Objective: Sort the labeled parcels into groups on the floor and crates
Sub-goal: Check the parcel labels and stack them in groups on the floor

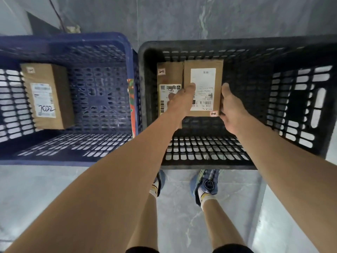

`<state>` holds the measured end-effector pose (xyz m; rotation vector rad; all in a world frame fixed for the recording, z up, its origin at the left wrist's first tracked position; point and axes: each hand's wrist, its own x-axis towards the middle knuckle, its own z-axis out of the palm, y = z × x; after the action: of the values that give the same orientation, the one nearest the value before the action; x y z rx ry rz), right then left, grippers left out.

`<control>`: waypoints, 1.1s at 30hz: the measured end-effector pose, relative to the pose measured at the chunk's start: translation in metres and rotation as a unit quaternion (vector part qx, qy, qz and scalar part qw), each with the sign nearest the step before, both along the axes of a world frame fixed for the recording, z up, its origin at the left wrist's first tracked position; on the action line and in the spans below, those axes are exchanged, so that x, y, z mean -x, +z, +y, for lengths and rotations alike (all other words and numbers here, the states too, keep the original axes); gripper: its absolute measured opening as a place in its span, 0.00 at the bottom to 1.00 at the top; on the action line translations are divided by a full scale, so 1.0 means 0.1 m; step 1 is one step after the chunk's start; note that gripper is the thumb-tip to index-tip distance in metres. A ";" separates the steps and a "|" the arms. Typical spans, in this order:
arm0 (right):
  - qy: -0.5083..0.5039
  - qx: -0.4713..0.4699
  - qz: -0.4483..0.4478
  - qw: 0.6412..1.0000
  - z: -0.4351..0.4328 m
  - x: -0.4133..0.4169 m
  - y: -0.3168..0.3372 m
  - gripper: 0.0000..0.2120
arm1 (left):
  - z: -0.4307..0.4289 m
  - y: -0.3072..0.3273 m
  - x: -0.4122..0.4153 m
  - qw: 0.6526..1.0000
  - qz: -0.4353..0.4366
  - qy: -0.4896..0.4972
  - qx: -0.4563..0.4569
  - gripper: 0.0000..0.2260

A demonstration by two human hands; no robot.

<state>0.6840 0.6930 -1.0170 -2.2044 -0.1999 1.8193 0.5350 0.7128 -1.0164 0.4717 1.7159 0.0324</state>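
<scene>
Both my hands reach down into the black crate (237,44). Between them is a brown cardboard parcel (203,64) with a white shipping label and a small "1-1" tag at its near right corner. My left hand (180,103) grips its left edge with the thumb on the label. My right hand (230,108) holds its right edge. Beside it on the left, touching it, lies a second brown parcel (168,75) tagged "2-1", partly hidden by my left hand. In the blue crate (73,38) lies a third brown parcel (47,95) with a handwritten label.
The two perforated crates stand side by side on a grey marble-patterned floor (200,17). My feet in blue shoes (206,185) are right at the black crate's near wall. A dark cable (58,15) runs along the floor at the far left.
</scene>
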 end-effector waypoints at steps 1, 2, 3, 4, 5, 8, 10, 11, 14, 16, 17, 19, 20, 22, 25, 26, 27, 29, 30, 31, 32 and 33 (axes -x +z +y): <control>-0.001 -0.001 0.008 1.000 -0.01 -0.01 -0.04 0.28 | 0.02 0.11 -0.02 1.000 -0.002 -0.020 0.003 0.38; 0.001 -0.003 0.017 1.000 -0.01 -0.01 -0.06 0.28 | 0.03 0.17 -0.03 0.999 -0.003 -0.042 0.000 0.35; 0.004 -0.005 0.025 1.000 -0.02 -0.01 -0.08 0.27 | 0.00 0.19 -0.03 0.999 -0.002 -0.041 -0.006 0.32; 0.006 -0.008 0.031 0.999 -0.03 0.00 -0.10 0.26 | -0.01 0.19 -0.04 0.999 -0.001 -0.039 -0.016 0.31; 0.012 -0.011 0.034 0.999 -0.04 0.01 -0.12 0.26 | -0.04 0.16 -0.04 0.998 0.010 -0.044 -0.037 0.30; 0.039 -0.016 0.032 0.999 -0.06 0.07 -0.14 0.23 | -0.17 0.07 -0.05 0.990 0.031 -0.087 -0.103 0.27; 0.037 -0.017 0.032 0.999 -0.08 0.09 -0.16 0.24 | -0.21 0.04 -0.08 0.986 0.019 -0.110 -0.123 0.22; 0.033 -0.017 0.034 0.999 -0.08 0.09 -0.17 0.26 | -0.22 0.03 -0.09 0.985 0.009 -0.116 -0.126 0.22; 0.038 -0.016 0.054 0.998 -0.06 0.07 -0.24 0.28 | -0.26 -0.07 -0.14 0.989 -0.004 -0.106 -0.102 0.31; 0.049 -0.016 0.059 0.997 -0.03 0.06 -0.29 0.26 | -0.27 -0.16 -0.14 0.990 -0.004 -0.104 -0.090 0.39; 0.054 -0.017 0.059 0.997 -0.01 0.06 -0.31 0.26 | -0.27 -0.18 -0.16 0.990 -0.003 -0.109 -0.087 0.40; 0.065 -0.019 0.057 0.996 0.03 0.05 -0.34 0.26 | -0.23 -0.06 -0.20 0.989 -0.006 -0.115 -0.090 0.35; 0.070 -0.019 0.058 0.996 0.04 0.04 -0.35 0.27 | -0.21 0.00 -0.21 0.988 -0.011 -0.118 -0.095 0.32; 0.071 -0.018 0.062 0.995 0.08 0.03 -0.35 0.28 | -0.24 -0.03 -0.22 0.986 -0.010 -0.127 -0.105 0.26; 0.065 -0.018 0.059 0.996 0.12 0.00 -0.33 0.30 | -0.27 -0.04 -0.23 0.985 -0.012 -0.132 -0.110 0.24; 0.058 -0.019 0.059 0.996 0.14 -0.01 -0.30 0.30 | -0.27 -0.03 -0.23 0.986 -0.014 -0.128 -0.107 0.25; 0.048 -0.019 0.062 0.997 0.15 -0.01 -0.26 0.30 | -0.26 -0.01 -0.21 0.986 -0.014 -0.129 -0.104 0.26; 0.031 -0.029 0.066 0.997 0.19 -0.01 -0.13 0.30 | -0.24 0.08 -0.18 0.988 -0.016 -0.119 -0.098 0.29; 0.022 -0.039 0.064 0.997 0.21 -0.01 -0.02 0.30 | -0.22 0.14 -0.17 0.989 -0.018 -0.110 -0.101 0.31; 0.013 -0.052 0.063 0.997 0.24 0.00 0.11 0.30 | -0.20 0.22 -0.15 0.989 -0.022 -0.100 -0.105 0.31; 0.001 -0.063 0.066 0.996 0.27 0.00 0.23 0.30 | -0.17 0.31 -0.14 0.990 -0.026 -0.086 -0.112 0.30; -0.010 -0.075 0.075 0.994 0.28 -0.01 0.34 0.30 | -0.13 0.43 -0.12 0.990 -0.027 -0.074 -0.118 0.29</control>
<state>0.6847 0.7214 -0.9830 -1.9537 -0.2733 1.8836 0.5469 0.6994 -0.9735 0.7663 1.6277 0.1422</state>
